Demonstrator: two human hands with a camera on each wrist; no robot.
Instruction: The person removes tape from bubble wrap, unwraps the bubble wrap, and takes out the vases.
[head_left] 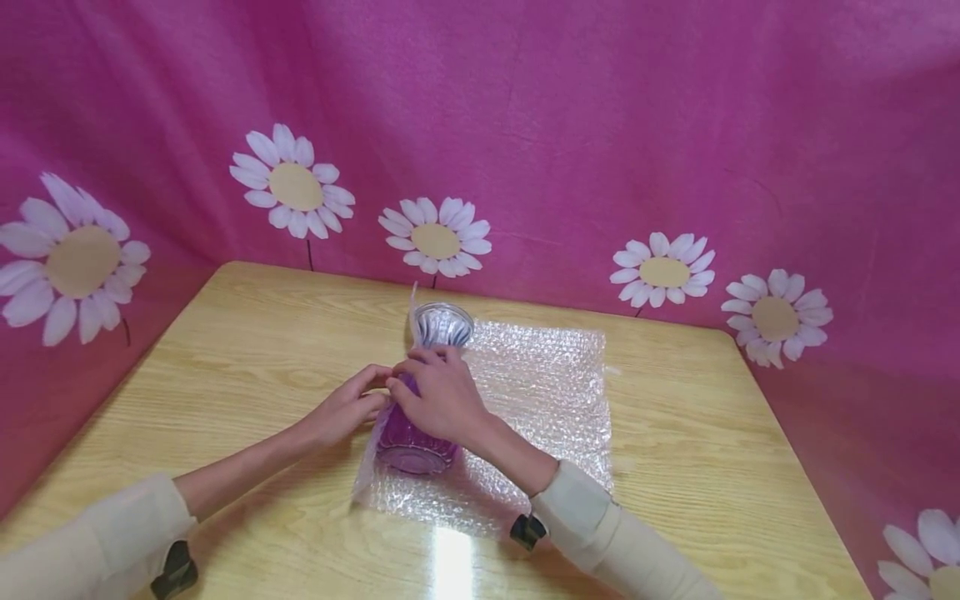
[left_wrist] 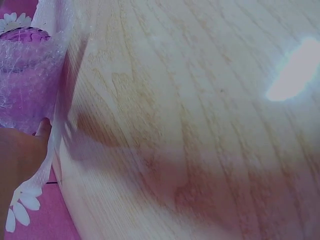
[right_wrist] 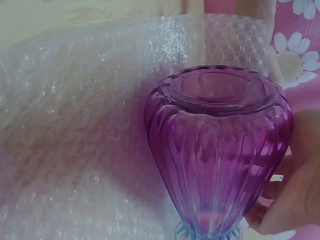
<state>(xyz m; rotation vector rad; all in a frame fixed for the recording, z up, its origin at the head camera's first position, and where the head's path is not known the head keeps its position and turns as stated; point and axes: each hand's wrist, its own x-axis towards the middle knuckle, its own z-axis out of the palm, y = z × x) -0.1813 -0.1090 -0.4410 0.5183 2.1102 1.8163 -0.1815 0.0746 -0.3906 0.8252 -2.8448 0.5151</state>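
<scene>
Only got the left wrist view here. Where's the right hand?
Observer: In the head view, the right hand is over the purple vase.
Operator: Which way does the flared end point?
Observer: Away from the person, toward the far edge of the table.
Operator: Any bubble wrap past the vase?
Observer: Yes, the head view shows it spread out to the right of the vase.

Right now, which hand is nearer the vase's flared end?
Right. The right hand is over the vase, near its flared end; the left hand is farther, at the bubble wrap's edge.
</scene>
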